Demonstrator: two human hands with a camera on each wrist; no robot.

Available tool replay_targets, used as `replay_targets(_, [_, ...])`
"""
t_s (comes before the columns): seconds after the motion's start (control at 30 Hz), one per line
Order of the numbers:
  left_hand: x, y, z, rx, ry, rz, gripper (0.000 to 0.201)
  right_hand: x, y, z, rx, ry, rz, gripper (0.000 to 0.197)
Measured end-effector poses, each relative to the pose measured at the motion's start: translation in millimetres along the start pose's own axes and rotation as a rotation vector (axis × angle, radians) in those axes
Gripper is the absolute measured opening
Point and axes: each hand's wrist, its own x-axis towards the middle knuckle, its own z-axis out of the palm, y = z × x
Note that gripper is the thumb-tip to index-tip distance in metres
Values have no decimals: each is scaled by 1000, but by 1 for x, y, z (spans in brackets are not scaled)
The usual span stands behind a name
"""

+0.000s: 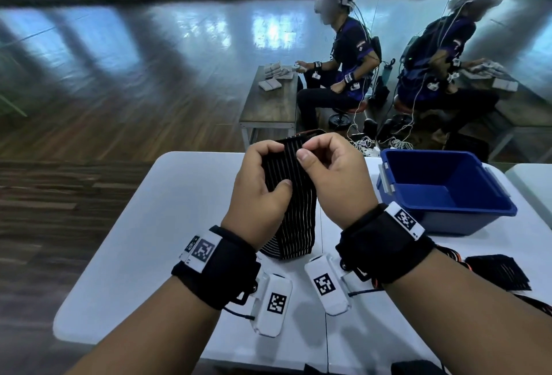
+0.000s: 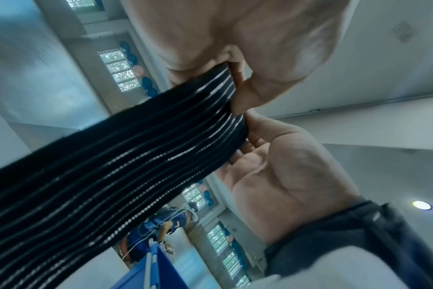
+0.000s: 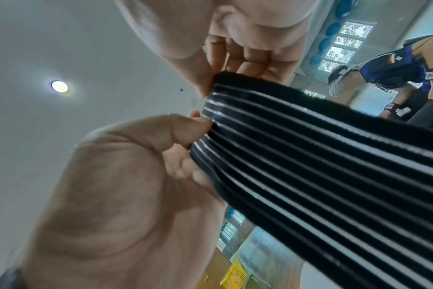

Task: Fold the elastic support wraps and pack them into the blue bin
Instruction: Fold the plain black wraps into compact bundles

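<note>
Both hands, left hand and right hand, pinch black striped wrap at frame center; fingertips hidden behind fabric

Cloth, plastic and wood, as we see them

We see the elastic wrap as black ribbed knit cloth, matt, with thin pale lines that glint like rubbery thread in the wrist views. The blue bin looks like smooth moulded plastic with a slight sheen. The bench has a smooth, matt white top. The wristbands are soft black fabric carrying printed white tags. More black cloth lies at the right. The floor is wood, polished and glossy.
</note>
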Motion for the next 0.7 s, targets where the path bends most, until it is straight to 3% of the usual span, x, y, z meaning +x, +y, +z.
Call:
replay_targets(0.2, [34,16,-4,-109,37,55,50,2,2,-6,61,-53,-83,23])
replay_targets(0.3, [56,20,-10,-110,61,83,50,-2,17,-9,48,-136,-40,24])
replay_targets(0.57, [111,-5,-19,-49,111,-26,53,-50,88,-11,-133,-394,335,32])
replay_targets(0.7, [134,-37,-18,65,139,-98,54,-83,115,-16,-251,-600,532,34])
